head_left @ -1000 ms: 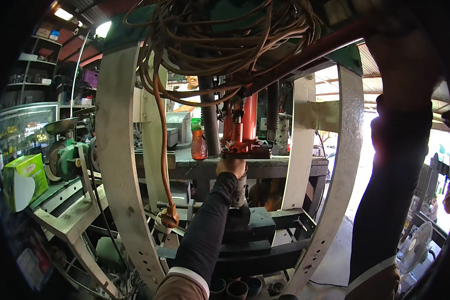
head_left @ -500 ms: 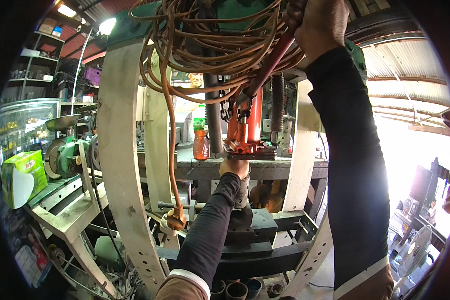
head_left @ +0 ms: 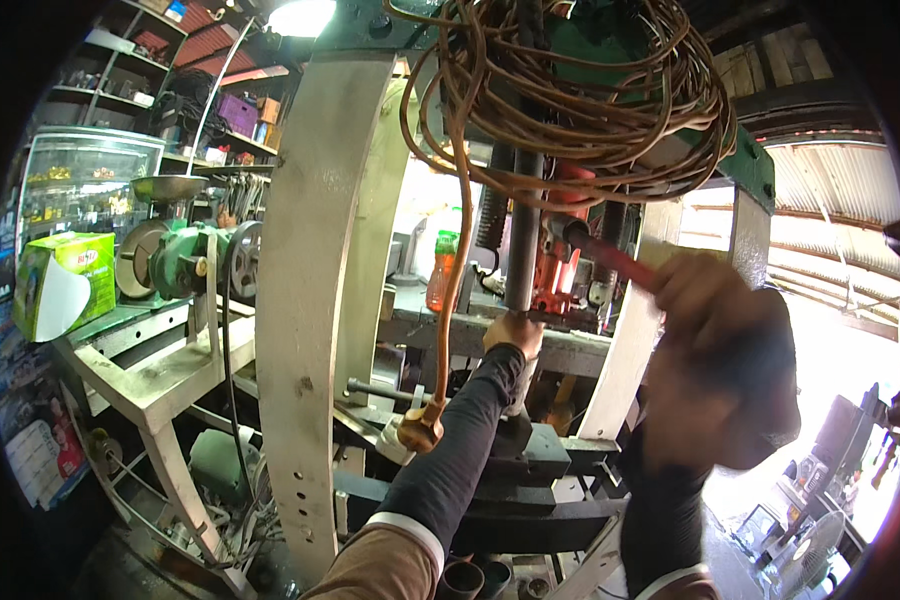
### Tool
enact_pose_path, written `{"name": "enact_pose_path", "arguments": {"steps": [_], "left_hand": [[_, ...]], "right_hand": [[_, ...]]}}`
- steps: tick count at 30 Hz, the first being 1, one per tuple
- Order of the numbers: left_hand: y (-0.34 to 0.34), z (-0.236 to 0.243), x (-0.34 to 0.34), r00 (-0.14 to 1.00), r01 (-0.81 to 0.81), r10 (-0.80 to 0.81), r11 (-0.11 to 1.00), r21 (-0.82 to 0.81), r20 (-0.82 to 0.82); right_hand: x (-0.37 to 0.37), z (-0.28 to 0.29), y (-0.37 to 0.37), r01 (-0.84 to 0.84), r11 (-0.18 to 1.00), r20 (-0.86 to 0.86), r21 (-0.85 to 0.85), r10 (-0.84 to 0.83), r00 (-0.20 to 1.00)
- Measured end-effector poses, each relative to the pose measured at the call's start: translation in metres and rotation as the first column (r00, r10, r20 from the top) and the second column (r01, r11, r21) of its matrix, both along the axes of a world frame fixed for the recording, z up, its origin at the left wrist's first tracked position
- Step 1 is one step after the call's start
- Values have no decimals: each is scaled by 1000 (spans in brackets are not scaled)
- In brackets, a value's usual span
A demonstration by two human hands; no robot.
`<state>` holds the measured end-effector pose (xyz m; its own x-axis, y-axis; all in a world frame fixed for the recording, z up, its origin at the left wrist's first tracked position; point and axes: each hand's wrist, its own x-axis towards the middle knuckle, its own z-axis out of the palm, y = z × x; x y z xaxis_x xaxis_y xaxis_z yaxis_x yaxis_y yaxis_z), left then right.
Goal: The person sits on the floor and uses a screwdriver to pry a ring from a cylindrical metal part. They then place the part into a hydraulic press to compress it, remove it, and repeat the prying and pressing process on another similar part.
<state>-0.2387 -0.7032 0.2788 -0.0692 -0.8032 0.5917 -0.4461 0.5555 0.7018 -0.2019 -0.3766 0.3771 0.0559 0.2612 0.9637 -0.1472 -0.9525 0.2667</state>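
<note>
My left hand [head_left: 513,336] is closed around an upright metal cylinder [head_left: 517,395] below the orange-red hydraulic jack [head_left: 555,280], just under a dark post [head_left: 518,270]. The cylinder stands on dark steel blocks [head_left: 530,450]. My right hand [head_left: 705,310], smeared by motion, grips the red lever bar [head_left: 620,258] that runs from the jack to the right. A bundle of brown cable [head_left: 570,130] hangs above from the press frame [head_left: 315,250]. A brown plug [head_left: 420,428] dangles from it beside my left forearm.
At left are a green grinding machine [head_left: 175,265] on a pale steel stand [head_left: 140,385], a green box [head_left: 75,280], a glass cabinet [head_left: 90,160] and shelves. An orange bottle [head_left: 440,280] stands on the bench behind. A fan [head_left: 815,545] is at lower right, near a bright opening.
My right hand has swung down from the upper right to middle height, bringing the lever's outer end down. My left hand stays on the cylinder. The view has shifted.
</note>
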Motion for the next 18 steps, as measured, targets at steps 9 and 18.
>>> {"name": "enact_pose_path", "arguments": {"steps": [9,18], "left_hand": [[-18,5,-13,999,52,-52,999,-4,-7],[-8,4,-6,999,-2,3,1000,-26,39]], "right_hand": [[22,212,12,-140,987,245,78,117,962],[-13,114,4,-149,980,-53,130,157,986]]}}
